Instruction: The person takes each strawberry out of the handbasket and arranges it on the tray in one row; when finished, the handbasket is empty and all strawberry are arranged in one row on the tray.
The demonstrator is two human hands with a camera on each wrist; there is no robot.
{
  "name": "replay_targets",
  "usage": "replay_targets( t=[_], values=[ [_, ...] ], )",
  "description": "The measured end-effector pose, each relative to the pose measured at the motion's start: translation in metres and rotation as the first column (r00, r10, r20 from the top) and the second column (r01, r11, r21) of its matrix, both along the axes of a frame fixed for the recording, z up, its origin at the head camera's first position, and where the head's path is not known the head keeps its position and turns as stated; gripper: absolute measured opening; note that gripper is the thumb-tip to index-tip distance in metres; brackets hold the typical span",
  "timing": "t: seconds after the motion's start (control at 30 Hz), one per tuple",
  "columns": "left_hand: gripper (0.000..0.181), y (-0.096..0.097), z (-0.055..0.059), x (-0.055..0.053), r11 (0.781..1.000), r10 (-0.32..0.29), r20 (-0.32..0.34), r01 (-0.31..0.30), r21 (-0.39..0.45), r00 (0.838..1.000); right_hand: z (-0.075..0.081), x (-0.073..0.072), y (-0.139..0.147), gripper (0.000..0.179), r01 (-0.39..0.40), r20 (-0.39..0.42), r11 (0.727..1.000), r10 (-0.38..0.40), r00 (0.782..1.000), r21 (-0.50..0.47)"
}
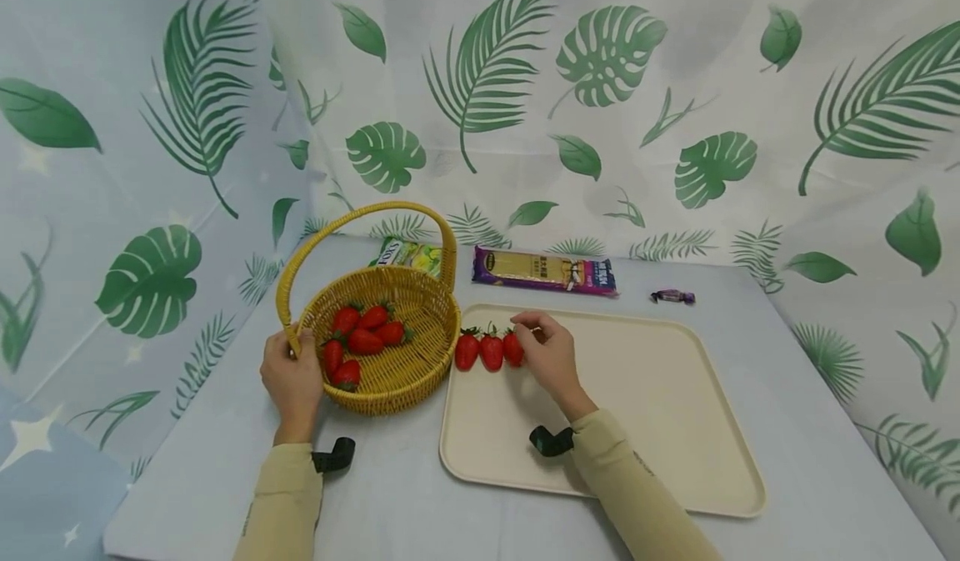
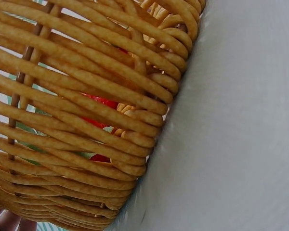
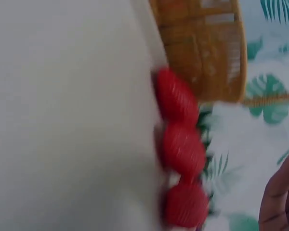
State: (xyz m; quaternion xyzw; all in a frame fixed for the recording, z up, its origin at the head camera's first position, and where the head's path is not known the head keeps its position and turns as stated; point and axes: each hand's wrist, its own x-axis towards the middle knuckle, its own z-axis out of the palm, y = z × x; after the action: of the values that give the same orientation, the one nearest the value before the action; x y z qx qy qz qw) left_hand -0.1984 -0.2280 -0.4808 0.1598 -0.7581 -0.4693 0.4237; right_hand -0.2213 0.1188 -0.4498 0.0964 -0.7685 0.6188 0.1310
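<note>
My left hand (image 1: 292, 382) grips the yellow wicker basket (image 1: 408, 393) at its near left rim, by the foot of the handle. Several red strawberries (image 1: 365, 342) lie in the basket's left half. On the beige tray (image 1: 637, 411), three strawberries stand in a row along the back left, beside the basket: a left one (image 1: 467, 351), a middle one (image 1: 491, 351) and a right one (image 1: 512, 348). Close by the right one is my right hand (image 1: 553, 361), with bent, relaxed fingers. The right wrist view shows this hand (image 3: 279, 197) apart from the row, holding nothing visible.
Behind the basket lies a green and yellow packet (image 1: 411, 254), partly hidden by it. A long purple and gold package (image 1: 543, 271) lies behind the tray. Farther right is a small purple wrapped candy (image 1: 673, 297). Leaf-printed cloth (image 1: 487, 86) encloses the table's back and sides.
</note>
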Motion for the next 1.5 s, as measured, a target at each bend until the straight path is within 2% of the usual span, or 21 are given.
replay_targets(
  t=[0.13, 0.2, 0.27, 0.37, 0.47, 0.57, 0.67, 0.77, 0.93, 1.13, 1.37, 1.5],
  values=[
    [0.025, -0.001, 0.000, 0.000, 1.000, 0.005, 0.001, -0.005, 0.001, 1.000, 0.034, 0.021, -0.035, 0.014, -0.189, -0.047, 0.980, 0.191, 0.980, 0.055],
    [0.024, -0.001, -0.001, 0.000, 1.000, 0.004, -0.002, -0.004, -0.002, 1.000, 0.043, 0.027, -0.052, 0.014, -0.259, -0.062, 0.962, 0.265, 0.962, 0.086],
    [0.023, 0.000, -0.001, 0.000, 1.000, 0.003, -0.002, -0.003, -0.001, 1.000, 0.044, 0.028, -0.067, 0.014, -0.313, -0.070, 0.943, 0.322, 0.944, 0.110],
    [0.022, 0.001, -0.001, 0.001, 1.000, -0.002, -0.002, 0.002, 0.001, 1.000, 0.034, 0.022, -0.087, 0.015, -0.361, -0.079, 0.923, 0.373, 0.925, 0.134],
    [0.022, 0.002, 0.000, 0.000, 1.000, -0.010, -0.008, 0.010, -0.002, 1.000, 0.020, 0.014, -0.104, 0.015, -0.384, -0.084, 0.910, 0.400, 0.913, 0.153],
    [0.022, 0.002, 0.001, -0.001, 1.000, -0.019, -0.020, 0.018, -0.010, 1.000, 0.016, 0.011, -0.115, 0.015, -0.411, -0.073, 0.895, 0.428, 0.901, 0.171],
    [0.022, 0.003, 0.003, -0.002, 1.000, -0.024, -0.021, 0.023, -0.014, 1.000, 0.015, 0.007, -0.122, 0.015, -0.418, -0.055, 0.885, 0.437, 0.898, 0.204],
    [0.022, 0.002, 0.004, -0.002, 1.000, -0.019, -0.018, 0.019, -0.012, 1.000, 0.017, 0.003, -0.128, 0.015, -0.406, -0.028, 0.880, 0.425, 0.905, 0.245],
    [0.022, 0.002, 0.005, -0.001, 1.000, -0.011, -0.021, 0.011, -0.010, 1.000, 0.021, -0.003, -0.135, 0.017, -0.421, 0.071, 0.864, 0.419, 0.905, 0.277],
    [0.022, 0.001, 0.002, 0.000, 1.000, -0.008, -0.014, 0.008, -0.002, 1.000, 0.023, -0.009, -0.143, 0.023, -0.470, 0.184, 0.837, 0.434, 0.882, 0.280],
    [0.023, 0.000, 0.001, 0.001, 1.000, -0.003, -0.013, 0.003, -0.006, 1.000, 0.022, -0.019, -0.153, 0.026, -0.510, 0.282, 0.841, 0.452, 0.846, 0.181],
    [0.023, 0.000, 0.000, 0.001, 1.000, -0.008, -0.015, 0.008, -0.013, 1.000, 0.018, -0.024, -0.159, 0.028, -0.523, 0.300, 0.820, 0.451, 0.840, 0.233]
  ],
)
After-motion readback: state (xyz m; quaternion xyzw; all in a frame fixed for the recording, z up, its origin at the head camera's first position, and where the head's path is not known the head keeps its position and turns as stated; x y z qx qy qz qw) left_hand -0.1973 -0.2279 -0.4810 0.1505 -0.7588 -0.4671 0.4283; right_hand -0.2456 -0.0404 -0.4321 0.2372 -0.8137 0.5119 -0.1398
